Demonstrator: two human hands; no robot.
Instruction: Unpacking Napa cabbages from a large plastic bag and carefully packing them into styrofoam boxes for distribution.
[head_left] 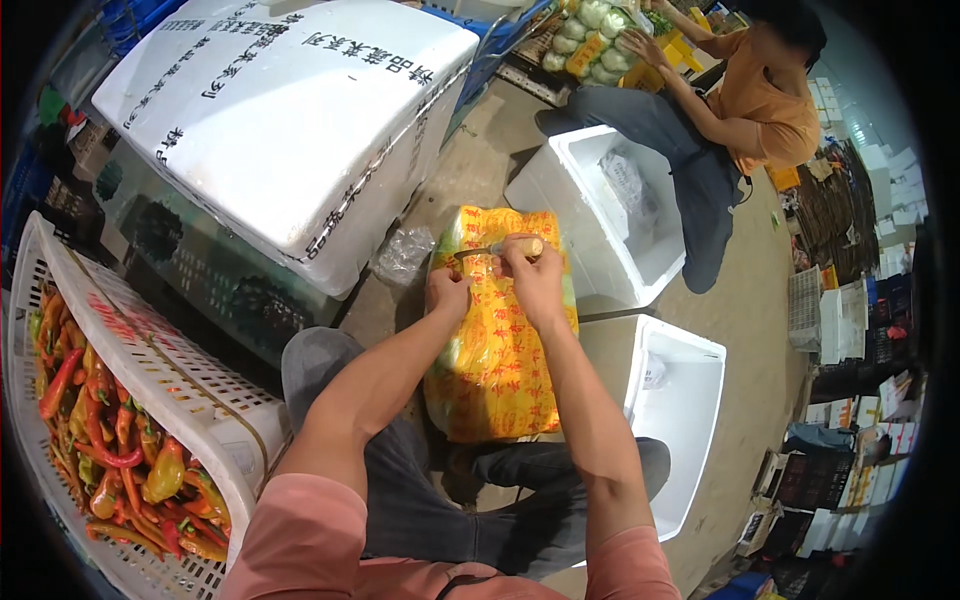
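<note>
In front of me, between my knees, a long bag of yellow plastic with red print [500, 340] lies lengthwise. Pale green and white shows through its sides; I cannot make out the contents exactly. My right hand [530, 278] is closed round the wooden handle of a small knife [476, 252], whose dark blade points left across the bag's far part. My left hand [449, 292] is at the bag's left edge, just nearer to me than the blade tip. Its fingers are pinched together at the plastic, and what they grip is too small to tell.
Crates and boxes surround me: a white crate of red and green peppers [130, 330] at left, a printed white foam box [290, 110] behind it, and open white foam boxes [660, 400] at right. Crumpled clear plastic [404, 254] lies nearby. Another person [765, 100] handles bagged vegetables [592, 45] at far right.
</note>
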